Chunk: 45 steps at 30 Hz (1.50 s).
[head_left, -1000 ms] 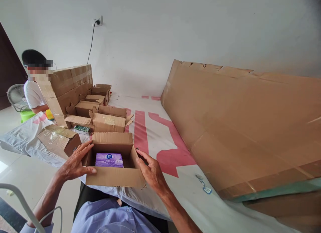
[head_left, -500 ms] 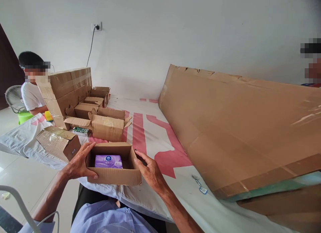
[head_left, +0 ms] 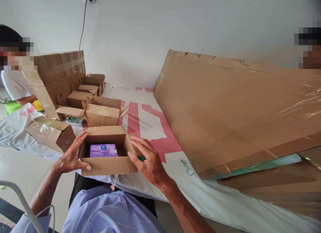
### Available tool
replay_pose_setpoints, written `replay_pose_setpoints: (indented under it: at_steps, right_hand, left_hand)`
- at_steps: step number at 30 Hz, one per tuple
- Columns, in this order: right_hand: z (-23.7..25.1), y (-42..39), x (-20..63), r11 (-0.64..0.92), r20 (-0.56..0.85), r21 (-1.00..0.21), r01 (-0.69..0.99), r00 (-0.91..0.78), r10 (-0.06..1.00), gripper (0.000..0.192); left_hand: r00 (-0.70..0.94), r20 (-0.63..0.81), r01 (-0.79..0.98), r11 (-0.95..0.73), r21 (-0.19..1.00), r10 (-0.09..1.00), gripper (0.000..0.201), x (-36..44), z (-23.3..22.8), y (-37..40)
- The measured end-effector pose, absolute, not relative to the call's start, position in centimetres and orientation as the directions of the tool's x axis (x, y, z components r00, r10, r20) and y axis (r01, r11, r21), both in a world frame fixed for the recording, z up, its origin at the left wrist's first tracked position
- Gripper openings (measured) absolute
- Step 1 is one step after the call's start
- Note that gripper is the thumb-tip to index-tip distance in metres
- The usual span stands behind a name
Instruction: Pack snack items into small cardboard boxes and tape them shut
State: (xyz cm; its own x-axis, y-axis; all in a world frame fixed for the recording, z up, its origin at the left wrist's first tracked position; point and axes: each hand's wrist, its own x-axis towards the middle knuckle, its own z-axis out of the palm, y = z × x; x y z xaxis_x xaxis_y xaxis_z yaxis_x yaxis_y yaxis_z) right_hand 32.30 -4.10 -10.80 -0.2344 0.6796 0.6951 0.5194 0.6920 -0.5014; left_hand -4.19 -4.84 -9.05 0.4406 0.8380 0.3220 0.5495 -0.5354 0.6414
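An open cardboard box [head_left: 107,166] sits at the near edge of the cloth-covered table. Inside it lies a purple tissue pack [head_left: 103,151], label facing up. My left hand [head_left: 71,156] grips the box's left end, thumb across the near wall and fingers along the far left corner. At the right end my right hand [head_left: 150,159] holds the rim, with the thumb near the front corner and fingers over the end flap. A bit of dark green shows beneath those fingers; I cannot make out what it is.
A closed cardboard box [head_left: 51,134] lies left, near a small green-and-white carton [head_left: 75,122]. Several open boxes [head_left: 102,114] line up before stacked boxes [head_left: 60,67]. A large cardboard panel [head_left: 235,115] leans along the right. People sit at both sides.
The view has shifted, so the scene sits higher and farther left. My right hand has moved further over the box's right end, and the dark green bit shows there. The left hand keeps its hold.
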Motion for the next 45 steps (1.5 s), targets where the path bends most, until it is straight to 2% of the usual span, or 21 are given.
replay_pose_setpoints:
  at_steps: [4,6,9,14,21,24,27,29,31,33,37,41,45]
  right_hand:
    - [-10.0,-5.2,31.9,0.757,0.609,-0.401,0.516,-0.467,0.641,0.038]
    - [-10.2,-5.5,31.6,0.761,0.562,-0.36,0.539,-0.526,0.638,0.039]
    - [-10.6,-5.6,31.4,0.76,0.541,-0.315,0.568,-0.551,0.635,0.034]
    - [-10.0,-5.6,31.7,0.764,0.509,-0.31,0.565,-0.58,0.636,0.031]
    - [-8.8,-5.0,31.6,0.771,0.466,-0.315,0.553,-0.618,0.633,0.006]
    - [-8.3,-4.7,31.2,0.778,0.445,-0.335,0.532,-0.638,0.628,0.01]
    - [-7.9,-4.5,30.8,0.774,0.408,-0.374,0.511,-0.658,0.632,0.019]
    - [-7.7,-4.3,30.7,0.764,0.37,-0.402,0.505,-0.674,0.64,0.024]
    - [-7.6,-4.3,30.7,0.752,0.332,-0.424,0.505,-0.686,0.648,0.026]
    - [-7.6,-4.3,30.7,0.739,0.313,-0.44,0.511,-0.684,0.659,0.025]
    - [-7.6,-4.5,30.9,0.725,0.335,-0.457,0.515,-0.655,0.677,0.021]
    - [-7.5,-4.4,31.0,0.72,0.351,-0.488,0.494,-0.644,0.68,0.024]
    - [-7.2,-3.6,31.0,0.722,0.452,-0.592,0.359,-0.593,0.666,0.03]
  left_hand:
    - [0.43,0.31,0.571,-0.521,0.634,0.848,0.129,-4.0,-9.0,-5.2]
    - [0.417,0.306,0.591,-0.511,0.624,0.856,0.129,-3.9,-9.0,-5.3]
    - [0.402,0.309,0.615,-0.504,0.606,0.862,0.13,-3.6,-8.9,-5.6]
    - [0.399,0.309,0.614,-0.502,0.609,0.863,0.131,-3.4,-9.2,-5.9]
    - [0.387,0.301,0.614,-0.487,0.621,0.872,0.13,-3.1,-9.2,-6.9]
    - [0.37,0.299,0.598,-0.472,0.648,0.879,0.125,-3.1,-9.1,-7.4]
    - [0.275,0.318,0.555,-0.42,0.718,0.907,0.103,-3.5,-9.6,-6.8]
    - [0.13,0.311,0.535,-0.33,0.778,0.942,0.09,-4.0,-10.5,-5.8]
    - [-0.048,0.277,0.543,-0.208,0.814,0.96,0.087,-4.7,-11.5,-4.5]
    - [-0.194,0.259,0.564,-0.109,0.819,0.946,0.084,-5.4,-12.5,-3.6]
    - [-0.362,0.285,0.624,0.003,0.781,0.887,0.074,-6.9,-13.4,-3.4]
    - [-0.441,0.371,0.701,0.055,0.712,0.818,0.07,-8.3,-13.6,-3.7]
    - [-0.354,0.195,0.674,0.104,0.732,0.915,0.07,-8.5,-14.0,-1.4]
